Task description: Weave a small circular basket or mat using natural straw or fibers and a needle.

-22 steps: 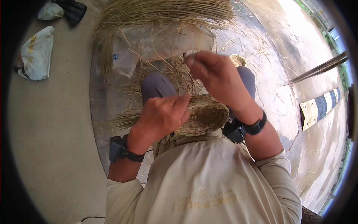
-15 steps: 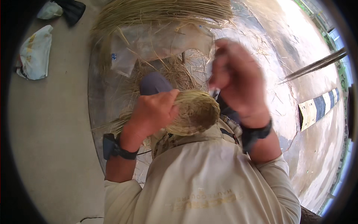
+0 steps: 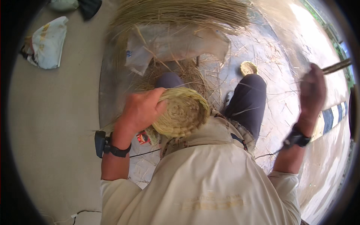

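A round, shallow basket of coiled straw [image 3: 182,114] is tilted over my lap, its hollow side showing. My left hand [image 3: 140,112] is closed on its left rim, thumb over the edge. Far out to the right, my right hand [image 3: 314,88] is raised and somewhat blurred, its fingers drawn together. A faint thin straw strand [image 3: 279,91] stretches toward those fingers; its end in the hand is too blurred to see well. Beyond my right knee lies a small round woven straw piece [image 3: 248,68].
A thick bundle of long straw [image 3: 183,13] lies ahead, with a clear plastic sheet [image 3: 180,41] before it. Loose straw litters the ground. A white bag [image 3: 48,43] lies far left. At right are a stick-like bundle [image 3: 337,66] and a striped kerb [image 3: 330,117].
My right hand has swung from beside the basket out to the far right. The basket has shifted slightly left and its inside faces up more. The small woven piece has come into sight.
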Available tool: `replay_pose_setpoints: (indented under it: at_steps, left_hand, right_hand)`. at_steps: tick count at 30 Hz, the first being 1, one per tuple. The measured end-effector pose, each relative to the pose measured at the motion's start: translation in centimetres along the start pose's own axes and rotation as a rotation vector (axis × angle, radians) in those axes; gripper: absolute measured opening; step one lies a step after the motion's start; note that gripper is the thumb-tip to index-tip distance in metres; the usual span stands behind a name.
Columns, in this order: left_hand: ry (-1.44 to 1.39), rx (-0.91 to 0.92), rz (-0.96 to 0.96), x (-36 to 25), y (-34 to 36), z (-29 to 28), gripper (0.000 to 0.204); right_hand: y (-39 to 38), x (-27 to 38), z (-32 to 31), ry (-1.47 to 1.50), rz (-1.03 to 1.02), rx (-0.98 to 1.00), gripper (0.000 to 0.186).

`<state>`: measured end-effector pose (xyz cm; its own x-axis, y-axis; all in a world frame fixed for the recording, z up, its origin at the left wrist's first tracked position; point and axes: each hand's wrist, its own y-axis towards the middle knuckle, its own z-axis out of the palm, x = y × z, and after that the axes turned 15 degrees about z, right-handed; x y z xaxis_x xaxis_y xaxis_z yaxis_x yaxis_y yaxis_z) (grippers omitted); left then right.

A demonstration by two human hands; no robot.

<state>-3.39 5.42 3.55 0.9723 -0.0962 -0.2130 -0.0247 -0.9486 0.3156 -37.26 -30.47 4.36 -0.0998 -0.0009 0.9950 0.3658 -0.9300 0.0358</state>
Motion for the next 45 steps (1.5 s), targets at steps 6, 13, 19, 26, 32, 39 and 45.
replay_pose_setpoints:
  at_steps: [6, 13, 19, 26, 32, 39, 45]
  left_hand:
    - [-0.254, 0.004, 0.028, -3.6, 3.8, 1.2, 0.041]
    - [-0.283, 0.040, 0.012, -2.5, 2.6, 3.5, 0.053]
    - [-0.319, 0.032, 0.060, -2.4, 3.4, 3.9, 0.048]
    - [-0.292, 0.099, 0.059, -2.3, 3.6, 4.1, 0.043]
    - [-0.263, 0.146, 0.047, -2.4, 2.9, 3.5, 0.042]
    - [-0.271, 0.132, -0.045, -2.8, 1.4, 3.7, 0.033]
    - [-0.280, 0.012, -0.006, -3.2, 1.7, 5.0, 0.030]
  right_hand:
    - [-5.5, -5.7, 17.3, -0.109, 0.034, 0.846, 0.043]
    - [-4.5, -10.0, 9.0, -0.486, 0.581, 1.081, 0.040]
    - [-4.8, -7.4, 10.0, -0.001, 0.625, 0.914, 0.039]
    - [-2.1, -8.2, 14.4, 0.673, 0.836, 0.864, 0.032]
    - [-5.3, -5.1, 14.4, -0.433, 0.401, 0.818, 0.036]
    - [-6.5, -5.7, 13.6, -0.566, 0.259, 0.832, 0.037]
    - [-3.7, -7.0, 11.9, 0.197, 0.571, 0.682, 0.037]
